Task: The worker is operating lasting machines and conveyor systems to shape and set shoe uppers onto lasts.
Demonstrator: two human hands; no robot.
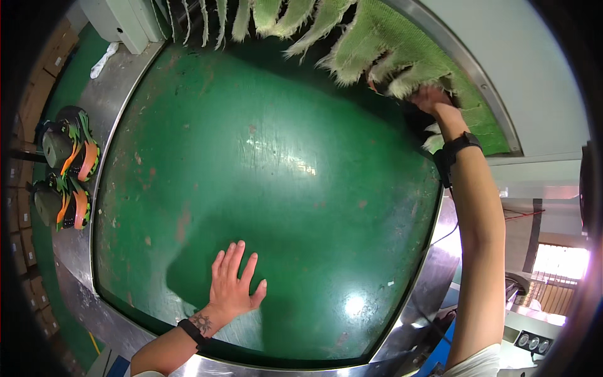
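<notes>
My left hand (233, 286) lies palm down with its fingers stretched out on the green conveyor belt (264, 188), near the belt's front edge. It holds nothing. At the far right, my right arm reaches up to a frayed green fabric strip curtain (408, 44) that hangs over the belt's far end. There, my right hand (432, 98) is among the lower strips. Its fingers are smeared and partly hidden by the frayed ends, so their grip is unclear. Dark shadow lies beneath the curtain.
Two black, green and orange sports shoes (78, 151) stand on the metal frame (119, 119) left of the belt. A white crumpled cloth (103, 61) lies at the upper left. Cardboard boxes (34, 107) are stacked beyond. A pale machine housing (502, 56) curves above the curtain.
</notes>
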